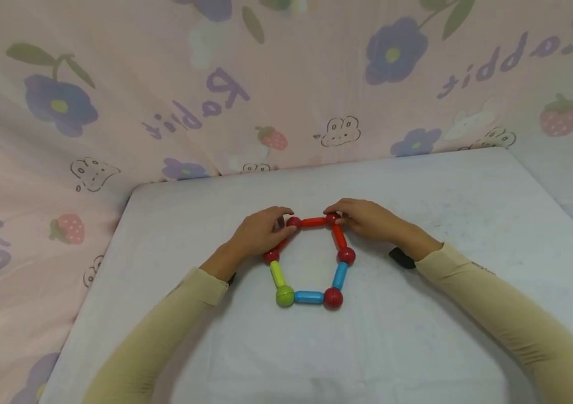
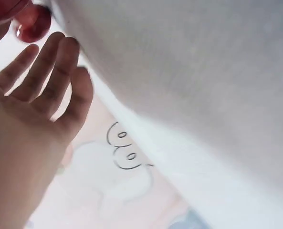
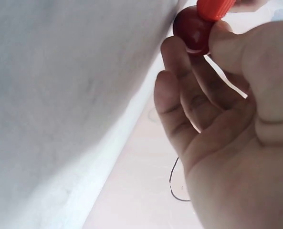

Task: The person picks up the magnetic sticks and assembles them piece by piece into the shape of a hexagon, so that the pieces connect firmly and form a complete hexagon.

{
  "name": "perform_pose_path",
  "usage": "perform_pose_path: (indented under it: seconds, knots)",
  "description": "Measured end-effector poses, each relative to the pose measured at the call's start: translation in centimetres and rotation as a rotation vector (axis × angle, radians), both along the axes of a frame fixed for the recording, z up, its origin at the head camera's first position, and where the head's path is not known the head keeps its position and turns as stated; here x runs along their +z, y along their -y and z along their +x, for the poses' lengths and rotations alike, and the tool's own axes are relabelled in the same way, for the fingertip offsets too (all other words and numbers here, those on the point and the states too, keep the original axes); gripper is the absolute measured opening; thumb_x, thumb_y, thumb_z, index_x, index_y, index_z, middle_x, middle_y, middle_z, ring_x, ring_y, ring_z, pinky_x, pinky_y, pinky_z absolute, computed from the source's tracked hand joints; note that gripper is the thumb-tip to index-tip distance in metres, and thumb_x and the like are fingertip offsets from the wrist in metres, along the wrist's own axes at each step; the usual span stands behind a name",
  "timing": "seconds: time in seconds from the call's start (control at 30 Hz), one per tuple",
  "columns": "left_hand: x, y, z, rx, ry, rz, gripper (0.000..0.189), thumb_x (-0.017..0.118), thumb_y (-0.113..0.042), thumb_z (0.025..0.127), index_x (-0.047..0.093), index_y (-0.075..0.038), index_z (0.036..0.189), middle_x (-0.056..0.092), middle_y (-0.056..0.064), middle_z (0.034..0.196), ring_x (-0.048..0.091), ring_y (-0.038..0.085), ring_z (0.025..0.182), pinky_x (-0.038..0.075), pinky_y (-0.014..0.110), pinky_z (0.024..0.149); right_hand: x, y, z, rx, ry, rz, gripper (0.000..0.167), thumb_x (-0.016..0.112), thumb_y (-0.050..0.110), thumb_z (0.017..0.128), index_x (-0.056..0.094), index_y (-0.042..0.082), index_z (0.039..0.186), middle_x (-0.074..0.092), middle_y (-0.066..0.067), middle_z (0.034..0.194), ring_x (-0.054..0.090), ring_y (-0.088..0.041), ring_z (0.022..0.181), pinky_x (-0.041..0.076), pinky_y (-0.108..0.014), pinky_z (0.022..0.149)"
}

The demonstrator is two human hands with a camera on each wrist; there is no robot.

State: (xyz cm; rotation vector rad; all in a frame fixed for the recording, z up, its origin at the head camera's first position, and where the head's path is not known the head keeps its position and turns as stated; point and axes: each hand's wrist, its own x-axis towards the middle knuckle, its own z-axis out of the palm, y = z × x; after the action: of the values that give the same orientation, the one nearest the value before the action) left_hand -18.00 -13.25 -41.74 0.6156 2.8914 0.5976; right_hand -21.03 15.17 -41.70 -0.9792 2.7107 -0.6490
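Note:
A closed ring of coloured rods and balls lies on the white table in the head view. My left hand (image 1: 261, 230) is at its far left corner, thumb against a red ball (image 1: 294, 223). In the left wrist view the fingers (image 2: 60, 71) are loosely extended, with a small gap to a red ball (image 2: 34, 24). At the far right corner, my right hand (image 1: 372, 219) pinches another red ball (image 1: 332, 219) between thumb and fingers. The right wrist view shows that ball (image 3: 193, 31) joined to a red rod (image 3: 215, 8).
Nearer me the ring has a green ball (image 1: 285, 295), a yellow-green rod (image 1: 277, 274), blue rods (image 1: 309, 297) and more red balls (image 1: 333, 298). Behind the white table (image 1: 417, 348) hangs a pink patterned cloth (image 1: 291, 84). A black object (image 1: 401, 257) shows by the right wrist.

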Motion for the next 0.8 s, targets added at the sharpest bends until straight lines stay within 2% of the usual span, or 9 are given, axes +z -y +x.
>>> perform_pose_path:
  seconds: [0.13, 0.2, 0.27, 0.33, 0.4, 0.5, 0.57, 0.67, 0.8]
  knots:
    - [0.9, 0.8, 1.5, 0.010, -0.085, -0.059, 0.043, 0.059, -0.040, 0.098, 0.057, -0.021, 0.136, 0.067, 0.000, 0.111, 0.062, 0.016, 0.090, 0.055, 0.033, 0.078, -0.2, -0.4, 0.2, -0.014, 0.006, 0.003, 0.038, 0.062, 0.016, 0.098, 0.060, 0.014, 0.136, 0.065, -0.006, 0.127, 0.062, -0.023, 0.109, 0.053, -0.044, 0.098]
    - [1.5, 1.0, 2.8, 0.017, -0.140, -0.079, 0.042, 0.061, -0.038, 0.097, 0.058, -0.020, 0.135, 0.068, 0.001, 0.111, 0.064, 0.017, 0.091, 0.056, 0.035, 0.080, -0.1, -0.7, 0.5, -0.026, -0.003, 0.005, 0.037, 0.062, 0.017, 0.098, 0.060, 0.013, 0.135, 0.065, -0.006, 0.127, 0.062, -0.023, 0.108, 0.054, -0.044, 0.097]
    - [2.1, 1.1, 4.4, 0.026, -0.163, -0.082, 0.042, 0.064, -0.037, 0.096, 0.060, -0.019, 0.134, 0.068, 0.001, 0.108, 0.064, 0.017, 0.090, 0.056, 0.035, 0.078, 0.0, -1.0, 0.7, -0.044, -0.014, 0.009, 0.037, 0.062, 0.017, 0.098, 0.060, 0.012, 0.135, 0.066, -0.006, 0.127, 0.062, -0.023, 0.108, 0.054, -0.044, 0.097]
    - [2.5, 1.2, 6.1, 0.033, -0.146, -0.058, 0.039, 0.067, -0.036, 0.094, 0.063, -0.020, 0.129, 0.066, -0.002, 0.103, 0.063, 0.015, 0.087, 0.054, 0.031, 0.074, 0.1, -1.3, 1.0, -0.063, -0.018, 0.013, 0.037, 0.063, 0.017, 0.098, 0.061, 0.011, 0.135, 0.066, -0.007, 0.126, 0.062, -0.024, 0.107, 0.054, -0.044, 0.096]
    - [2.7, 1.2, 7.7, 0.038, -0.093, -0.031, 0.037, 0.070, -0.038, 0.092, 0.066, -0.022, 0.125, 0.064, -0.004, 0.097, 0.060, 0.012, 0.083, 0.051, 0.028, 0.069, 0.2, -1.7, 1.4, -0.081, -0.018, 0.019, 0.037, 0.062, 0.018, 0.098, 0.060, 0.011, 0.135, 0.066, -0.007, 0.126, 0.062, -0.023, 0.105, 0.054, -0.044, 0.095]
    - [2.8, 1.1, 9.4, 0.000, -0.012, -0.025, 0.036, 0.076, -0.041, 0.086, 0.069, -0.024, 0.117, 0.062, -0.006, 0.095, 0.058, 0.010, 0.083, 0.049, 0.025, 0.068, 0.2, -2.2, 2.0, -0.117, -0.006, 0.016, 0.038, 0.063, 0.019, 0.098, 0.060, 0.012, 0.135, 0.067, -0.007, 0.124, 0.062, -0.023, 0.104, 0.054, -0.044, 0.094]
    - [2.7, 1.0, 10.1, -0.043, 0.015, -0.043, 0.040, 0.079, -0.042, 0.082, 0.069, -0.025, 0.116, 0.062, -0.006, 0.096, 0.059, 0.009, 0.084, 0.049, 0.026, 0.069, 0.2, -2.6, 2.4, -0.136, 0.001, 0.010, 0.038, 0.063, 0.019, 0.098, 0.060, 0.012, 0.135, 0.067, -0.007, 0.122, 0.062, -0.023, 0.103, 0.055, -0.044, 0.093]
    - [2.3, 1.0, 10.3, -0.099, 0.018, -0.067, 0.041, 0.081, -0.042, 0.080, 0.069, -0.026, 0.116, 0.063, -0.006, 0.099, 0.059, 0.008, 0.086, 0.050, 0.025, 0.071, 0.1, -2.9, 2.7, -0.152, -0.003, 0.001, 0.038, 0.064, 0.020, 0.098, 0.061, 0.013, 0.135, 0.067, -0.006, 0.120, 0.062, -0.022, 0.101, 0.055, -0.044, 0.091]
    - [1.9, 1.4, 10.0, -0.078, 0.032, -0.067, 0.036, 0.080, -0.036, 0.083, 0.070, -0.027, 0.117, 0.062, -0.009, 0.096, 0.056, 0.007, 0.082, 0.047, 0.023, 0.069, -0.1, -2.8, 3.1, -0.149, -0.039, 0.020, 0.038, 0.063, 0.023, 0.098, 0.060, 0.013, 0.135, 0.067, -0.006, 0.117, 0.062, -0.022, 0.099, 0.055, -0.044, 0.091]
